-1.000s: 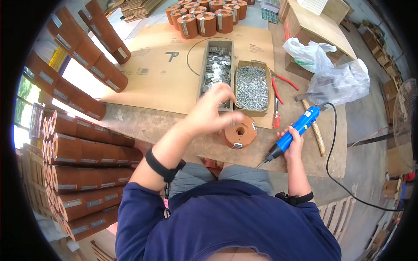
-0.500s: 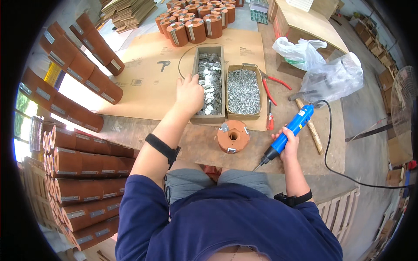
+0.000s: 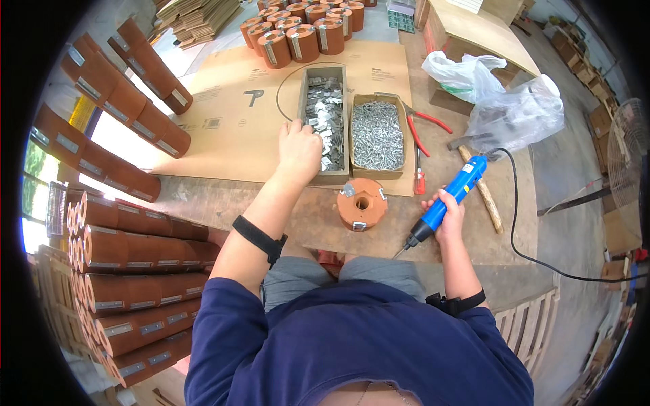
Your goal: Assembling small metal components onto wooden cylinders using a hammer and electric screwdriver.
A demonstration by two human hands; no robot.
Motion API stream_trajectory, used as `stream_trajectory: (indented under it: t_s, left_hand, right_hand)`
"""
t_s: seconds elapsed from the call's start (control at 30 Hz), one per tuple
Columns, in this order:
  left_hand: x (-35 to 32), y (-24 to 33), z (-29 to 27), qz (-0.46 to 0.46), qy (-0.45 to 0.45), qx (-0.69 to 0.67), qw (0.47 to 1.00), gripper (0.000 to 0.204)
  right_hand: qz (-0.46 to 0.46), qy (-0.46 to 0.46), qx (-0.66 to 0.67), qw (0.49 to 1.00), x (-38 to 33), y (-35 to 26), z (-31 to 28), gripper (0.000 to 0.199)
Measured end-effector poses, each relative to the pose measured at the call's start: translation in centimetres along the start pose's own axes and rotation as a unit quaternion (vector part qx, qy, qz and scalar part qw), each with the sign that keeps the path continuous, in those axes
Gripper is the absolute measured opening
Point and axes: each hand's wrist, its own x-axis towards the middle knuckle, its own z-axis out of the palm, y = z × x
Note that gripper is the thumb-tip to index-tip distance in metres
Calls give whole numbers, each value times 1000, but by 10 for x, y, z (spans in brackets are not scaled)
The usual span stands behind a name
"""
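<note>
Bright daylight from the left glares white there, shadows stay soft, focus is sharp, and edges bend toward the black rim.

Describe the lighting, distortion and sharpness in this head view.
Head view: even daylight, soft shadows; bright glare washes out the floor at the left edge; fisheye bends the cardboard sheet and stacked brown rolls toward a black rim; left hand, blue screwdriver look sharp.

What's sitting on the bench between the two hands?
In the head view, a brown round block with small metal plates stands between the left hand and the right hand gripping the blue electric screwdriver.
</note>
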Motion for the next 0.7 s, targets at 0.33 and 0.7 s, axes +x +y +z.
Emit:
stream_trajectory:
  t_s: [0.33, 0.7]
  left_hand:
    - [5, -27, 0, 37, 21, -11, 999, 14]
    - [0, -10, -14, -14, -104, 42, 994, 20]
  right_hand:
    - [-7, -2, 2, 1000, -1, 1, -1, 33]
    - [-5, 4, 2, 1000, 0, 1, -1, 32]
